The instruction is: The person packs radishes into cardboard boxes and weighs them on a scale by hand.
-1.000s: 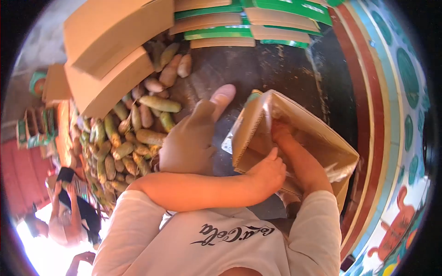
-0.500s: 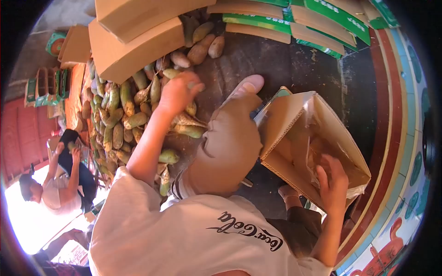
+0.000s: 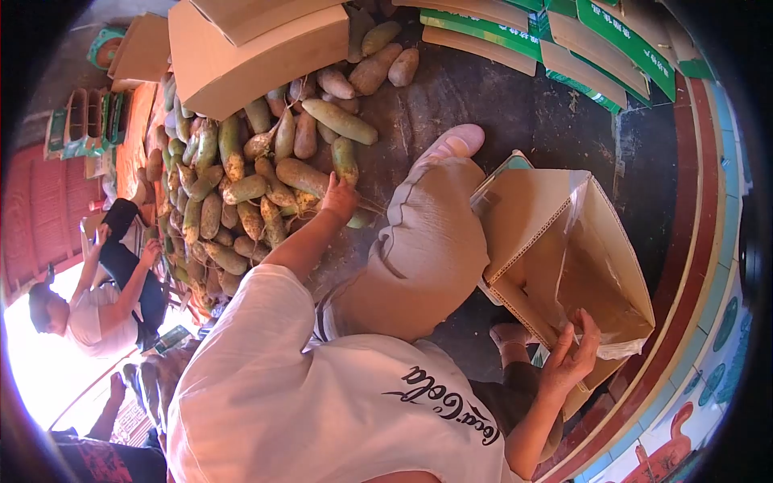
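Note:
My left hand (image 3: 341,200) is at the near edge of a heap of green radishes (image 3: 229,189). Its fingers are closed round the lower end of a green radish (image 3: 345,159), partly covering it. Under the palm, another radish (image 3: 360,219) shows only in part. On my right, my right hand (image 3: 573,348) is at the near rim of an open cardboard box (image 3: 535,213). Its fingers are bent and apart, with nothing seen between them. The box is tilted, with clear tape along its edges, and no radish is visible inside.
Closed cardboard boxes (image 3: 258,68) stand over the far part of the heap. Flattened green and brown cartons (image 3: 596,48) lie at the back right. A tiled wall (image 3: 725,266) runs along the right. At far left a co-worker (image 3: 101,314) sits holding something.
My left hand has come down and nearer, from above the heap onto a radish. My right hand has drawn back from over the box opening to its near rim. The view has shifted slightly.

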Tool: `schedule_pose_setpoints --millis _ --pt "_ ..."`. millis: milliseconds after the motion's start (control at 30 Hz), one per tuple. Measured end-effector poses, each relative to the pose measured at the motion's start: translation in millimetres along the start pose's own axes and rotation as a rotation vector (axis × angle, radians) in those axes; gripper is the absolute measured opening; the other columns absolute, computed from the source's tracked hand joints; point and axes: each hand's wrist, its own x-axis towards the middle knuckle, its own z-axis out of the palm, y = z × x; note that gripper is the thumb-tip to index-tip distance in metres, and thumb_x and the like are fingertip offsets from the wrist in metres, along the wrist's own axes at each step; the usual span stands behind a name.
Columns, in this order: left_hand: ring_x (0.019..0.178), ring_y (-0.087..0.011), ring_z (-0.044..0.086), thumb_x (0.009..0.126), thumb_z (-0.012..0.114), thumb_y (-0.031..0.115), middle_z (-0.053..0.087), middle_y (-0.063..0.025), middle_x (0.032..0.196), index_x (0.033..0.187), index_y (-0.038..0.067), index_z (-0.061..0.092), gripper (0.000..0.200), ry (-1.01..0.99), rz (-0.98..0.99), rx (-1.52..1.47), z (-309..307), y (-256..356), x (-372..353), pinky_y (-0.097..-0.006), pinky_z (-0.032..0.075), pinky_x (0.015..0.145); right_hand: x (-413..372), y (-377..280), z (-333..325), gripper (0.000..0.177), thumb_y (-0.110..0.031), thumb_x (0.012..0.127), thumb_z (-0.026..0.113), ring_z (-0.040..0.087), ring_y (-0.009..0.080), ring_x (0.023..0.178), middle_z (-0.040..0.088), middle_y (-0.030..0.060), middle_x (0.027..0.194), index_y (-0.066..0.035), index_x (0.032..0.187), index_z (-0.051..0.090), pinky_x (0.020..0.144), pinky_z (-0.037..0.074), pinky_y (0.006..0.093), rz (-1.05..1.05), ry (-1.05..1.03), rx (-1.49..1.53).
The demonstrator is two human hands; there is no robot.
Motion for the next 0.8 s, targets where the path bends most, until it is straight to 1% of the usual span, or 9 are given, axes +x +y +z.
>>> schedule_pose_setpoints --millis 67,167,267,333,433,533,667,733,800 --pt "0.112 -0.0236 0.050 0.082 0.052 0.022 0.060 -0.0041 0.109 0.108 0.015 0.062 0.029 -0.077 0.025 -0.044 -5 -3 5 -0.0570 0.021 0.106 1 0 -1 0.021 -0.010 0.088 0.055 0.060 0.0319 0.086 0.061 0.0170 0.096 0.001 0.106 0.057 0.078 0.046 0.0393 -0.018 -0.016 -0.004" --pt "0.098 -0.0253 0.057 0.082 0.053 0.022 0.063 -0.0060 0.098 0.100 0.013 0.064 0.023 0.304 -0.060 -0.134 0 -25 2 -0.0493 0.033 0.100 4 -2 -2 0.021 -0.009 0.088 0.056 0.059 0.0325 0.087 0.061 0.0171 0.096 0.001 0.106 0.057 0.079 0.046 0.0395 -0.041 -0.019 -0.013" --pt "0.089 -0.0300 0.060 0.084 0.054 0.024 0.063 -0.0113 0.096 0.099 0.009 0.062 0.023 0.467 -0.314 -0.574 -54 -78 -16 -0.0404 0.045 0.086 5 -7 -4 0.020 -0.009 0.087 0.057 0.058 0.0330 0.088 0.060 0.0174 0.097 0.001 0.105 0.057 0.079 0.045 0.0396 -0.067 -0.002 -0.011" --pt "0.082 -0.0360 0.060 0.087 0.055 0.026 0.064 -0.0169 0.094 0.096 0.005 0.062 0.024 0.720 -0.417 -0.696 -40 -120 -28 -0.0375 0.049 0.073 9 -11 -8 0.020 -0.008 0.086 0.057 0.058 0.0330 0.089 0.060 0.0176 0.097 0.001 0.104 0.058 0.080 0.045 0.0395 -0.100 0.032 0.005" --pt "0.079 -0.0162 0.060 0.091 0.056 0.022 0.066 -0.0078 0.091 0.097 0.003 0.062 0.020 0.766 -0.647 -1.220 -51 -172 -50 -0.0303 0.047 0.070 17 -27 -13 0.018 -0.008 0.085 0.058 0.058 0.0318 0.089 0.060 0.0173 0.096 0.001 0.102 0.059 0.080 0.045 0.0383 -0.126 0.081 0.126" --pt "0.080 -0.0103 0.058 0.094 0.052 0.021 0.065 -0.0032 0.096 0.096 0.005 0.062 0.019 0.939 -0.499 -1.715 -141 -168 -80 -0.0244 0.046 0.068 30 -49 -14 0.017 -0.007 0.085 0.058 0.059 0.0279 0.086 0.061 0.0155 0.094 0.001 0.099 0.060 0.077 0.046 0.0353 -0.115 0.092 0.384" --pt "0.087 -0.0122 0.059 0.095 0.051 0.020 0.065 -0.0088 0.102 0.102 0.001 0.060 0.023 1.158 -0.232 -1.777 -260 -150 -110 -0.0298 0.049 0.078 53 -101 -16 0.014 -0.009 0.086 0.058 0.060 0.0196 0.081 0.062 0.0125 0.090 0.001 0.095 0.062 0.074 0.047 0.0306 -0.120 -0.040 0.732" --pt "0.093 -0.0146 0.059 0.096 0.050 0.020 0.063 -0.0118 0.107 0.102 0.001 0.059 0.023 1.326 -0.048 -1.825 -311 -133 -128 -0.0301 0.048 0.083 62 -122 1 0.019 -0.013 0.089 0.058 0.061 0.0185 0.083 0.063 0.0115 0.090 0.001 0.100 0.062 0.075 0.047 0.0289 -0.061 -0.224 1.020" --pt "0.099 -0.0179 0.059 0.096 0.049 0.019 0.061 -0.0140 0.110 0.104 0.001 0.057 0.021 1.435 0.164 -1.840 -354 -110 -153 -0.0321 0.047 0.086 76 -144 18 0.037 -0.026 0.094 0.053 0.059 0.0221 0.103 0.060 0.0145 0.108 0.001 0.119 0.052 0.087 0.046 0.0323 -0.027 -0.443 1.317"
